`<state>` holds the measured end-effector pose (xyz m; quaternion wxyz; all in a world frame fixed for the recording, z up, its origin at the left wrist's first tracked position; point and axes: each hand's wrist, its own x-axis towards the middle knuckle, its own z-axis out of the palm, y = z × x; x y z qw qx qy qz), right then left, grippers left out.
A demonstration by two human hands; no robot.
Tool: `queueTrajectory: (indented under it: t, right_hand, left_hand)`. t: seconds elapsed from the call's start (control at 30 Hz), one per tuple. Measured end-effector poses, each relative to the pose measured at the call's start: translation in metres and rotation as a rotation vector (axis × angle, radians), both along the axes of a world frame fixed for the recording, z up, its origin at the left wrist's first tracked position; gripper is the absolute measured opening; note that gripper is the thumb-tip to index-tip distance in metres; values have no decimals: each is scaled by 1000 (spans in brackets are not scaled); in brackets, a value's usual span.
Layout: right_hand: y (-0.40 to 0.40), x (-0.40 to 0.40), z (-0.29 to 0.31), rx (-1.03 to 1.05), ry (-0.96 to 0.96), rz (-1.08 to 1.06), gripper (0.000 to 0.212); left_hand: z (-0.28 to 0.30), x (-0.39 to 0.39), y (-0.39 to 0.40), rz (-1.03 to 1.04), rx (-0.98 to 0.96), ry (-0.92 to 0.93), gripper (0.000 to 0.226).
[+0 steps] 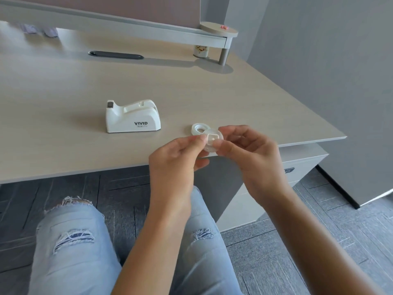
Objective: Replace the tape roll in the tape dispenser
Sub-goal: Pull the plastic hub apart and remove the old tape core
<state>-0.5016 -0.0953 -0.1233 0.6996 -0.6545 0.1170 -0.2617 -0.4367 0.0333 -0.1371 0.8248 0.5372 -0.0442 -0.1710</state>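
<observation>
Both hands pinch one clear tape roll (212, 142) at the desk (63, 128) edge: left hand (176, 158) fingertips closed on its rim, right hand (251, 154) likewise. Second roll (198, 129) lies behind; white dispenser (131, 117) cradle sits empty, well apart

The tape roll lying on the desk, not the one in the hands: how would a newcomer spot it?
Start at the white tape dispenser mid-desk, then look right toward the desk's near edge. The loose tape roll lies flat there, just behind the fingertips. Unlike the held roll, its centre hole is empty.
</observation>
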Motion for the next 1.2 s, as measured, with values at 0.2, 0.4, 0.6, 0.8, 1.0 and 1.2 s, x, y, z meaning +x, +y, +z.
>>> queueTrajectory:
  t: [0.2,0.4,0.6,0.8,1.0,1.2]
  right_hand:
    - [0,2,10,241,92,146,16]
    - [-3,11,6,460,143,146,17]
    - [-10,23,-2,520,145,134,17]
    - [-16,31,-10,512,131,145,31]
    - [-23,32,-14,-519,-50,-110,26]
    - [-43,30,-9,-1101,-151,-203,20]
  left_hand:
    - [1,10,9,-96,-89,11,8]
    - [-2,20,3,-186,-218,155,12]
    - [-8,32,-6,-208,-247,212,10]
    - [-12,41,-11,-218,-242,236,12]
    - [-11,44,-16,-78,-72,101,5]
    - [-10,41,-26,15,65,-32,5]
